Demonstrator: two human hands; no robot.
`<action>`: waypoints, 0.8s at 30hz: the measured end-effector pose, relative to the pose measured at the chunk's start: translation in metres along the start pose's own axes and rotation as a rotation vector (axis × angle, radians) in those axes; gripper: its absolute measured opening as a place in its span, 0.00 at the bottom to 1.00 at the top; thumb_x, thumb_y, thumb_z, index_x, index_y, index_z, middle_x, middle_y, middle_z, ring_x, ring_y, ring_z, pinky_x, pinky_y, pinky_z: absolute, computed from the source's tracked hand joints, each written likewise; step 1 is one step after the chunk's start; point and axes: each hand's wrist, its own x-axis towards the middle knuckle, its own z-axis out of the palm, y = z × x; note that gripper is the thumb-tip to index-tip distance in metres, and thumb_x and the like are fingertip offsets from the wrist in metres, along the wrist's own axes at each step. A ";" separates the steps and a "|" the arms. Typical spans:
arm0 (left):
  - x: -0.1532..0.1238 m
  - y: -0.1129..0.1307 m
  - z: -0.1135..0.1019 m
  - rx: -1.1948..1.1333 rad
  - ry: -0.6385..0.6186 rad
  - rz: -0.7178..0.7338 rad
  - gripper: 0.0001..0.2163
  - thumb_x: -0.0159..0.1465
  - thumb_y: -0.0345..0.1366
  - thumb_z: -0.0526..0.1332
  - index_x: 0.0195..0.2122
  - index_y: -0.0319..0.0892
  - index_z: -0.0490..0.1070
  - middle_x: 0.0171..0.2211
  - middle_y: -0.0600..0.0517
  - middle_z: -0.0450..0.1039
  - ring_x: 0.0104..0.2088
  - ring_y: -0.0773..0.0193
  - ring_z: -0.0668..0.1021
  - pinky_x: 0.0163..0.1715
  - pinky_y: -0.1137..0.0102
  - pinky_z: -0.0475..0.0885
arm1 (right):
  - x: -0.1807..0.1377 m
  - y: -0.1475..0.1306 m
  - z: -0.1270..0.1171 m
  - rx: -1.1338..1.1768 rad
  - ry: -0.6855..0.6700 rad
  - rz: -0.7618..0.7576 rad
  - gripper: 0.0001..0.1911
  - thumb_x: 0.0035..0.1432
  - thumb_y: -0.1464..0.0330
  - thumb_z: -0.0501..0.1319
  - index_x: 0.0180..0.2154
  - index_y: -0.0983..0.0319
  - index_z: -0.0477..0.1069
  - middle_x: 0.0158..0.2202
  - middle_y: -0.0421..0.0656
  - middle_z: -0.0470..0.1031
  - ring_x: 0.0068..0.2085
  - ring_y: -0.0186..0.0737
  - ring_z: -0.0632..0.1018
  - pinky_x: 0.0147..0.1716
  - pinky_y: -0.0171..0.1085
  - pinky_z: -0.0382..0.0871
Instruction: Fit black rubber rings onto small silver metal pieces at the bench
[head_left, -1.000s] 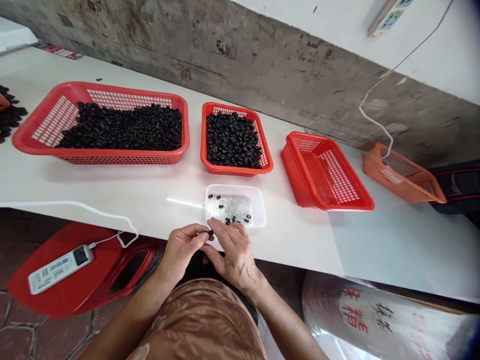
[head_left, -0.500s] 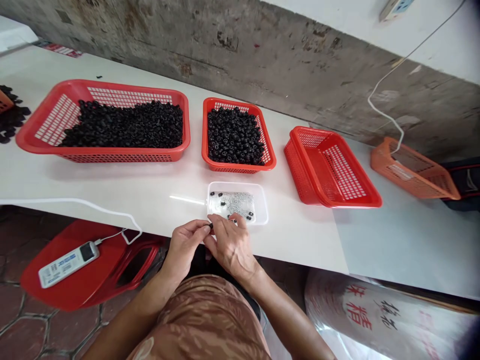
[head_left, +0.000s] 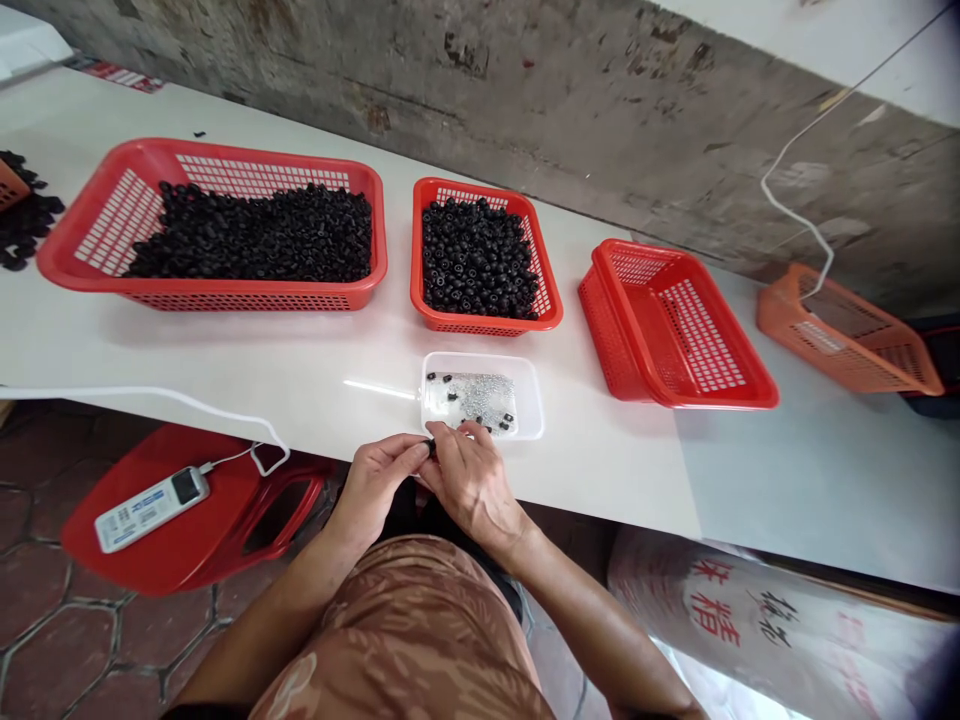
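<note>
My left hand point(head_left: 375, 482) and my right hand point(head_left: 471, 478) meet at the near edge of the white table point(head_left: 300, 360), fingertips pinched together on a small black part point(head_left: 430, 446). Just beyond them sits a clear plastic tray point(head_left: 527, 398) holding tiny silver pieces and a few black parts. Behind it a small red basket point(head_left: 547, 300) is full of black round parts. A larger red basket point(head_left: 90, 260) to the left holds a heap of similar black parts.
An empty red basket point(head_left: 675, 330) lies tilted to the right, and an orange basket point(head_left: 847, 330) sits farther right with a white cable point(head_left: 795, 215) running up the wall. A red stool point(head_left: 187, 520) below carries a white power strip point(head_left: 150, 497). A printed sack point(head_left: 750, 620) lies at lower right.
The view has drifted so the table appears shifted right and up. Both hands stay pinched together on the small black part near the clear tray.
</note>
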 end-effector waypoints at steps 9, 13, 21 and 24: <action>-0.003 -0.002 0.001 -0.033 0.003 -0.004 0.11 0.62 0.40 0.67 0.39 0.38 0.82 0.25 0.50 0.78 0.29 0.61 0.79 0.33 0.68 0.75 | 0.000 0.013 0.003 0.055 -0.013 -0.137 0.11 0.74 0.70 0.47 0.45 0.67 0.66 0.30 0.46 0.77 0.29 0.40 0.76 0.43 0.42 0.71; -0.003 -0.003 0.001 -0.003 -0.018 -0.032 0.12 0.64 0.42 0.66 0.40 0.38 0.81 0.24 0.51 0.77 0.26 0.63 0.77 0.28 0.70 0.71 | -0.001 0.020 0.001 0.118 -0.047 -0.142 0.11 0.74 0.68 0.49 0.47 0.67 0.66 0.33 0.46 0.79 0.30 0.39 0.78 0.48 0.44 0.70; 0.008 -0.004 -0.003 -0.346 -0.169 -0.242 0.11 0.56 0.42 0.72 0.27 0.38 0.78 0.26 0.50 0.75 0.29 0.65 0.75 0.34 0.72 0.71 | -0.004 0.022 -0.008 0.329 -0.070 0.016 0.12 0.71 0.68 0.54 0.53 0.65 0.66 0.29 0.40 0.80 0.29 0.36 0.80 0.53 0.46 0.66; 0.009 0.001 -0.003 -0.371 -0.232 -0.295 0.10 0.55 0.39 0.73 0.31 0.37 0.80 0.29 0.49 0.77 0.32 0.64 0.76 0.37 0.71 0.71 | -0.005 0.024 -0.011 0.321 -0.044 -0.021 0.14 0.70 0.68 0.56 0.55 0.65 0.65 0.38 0.46 0.83 0.34 0.38 0.82 0.54 0.47 0.65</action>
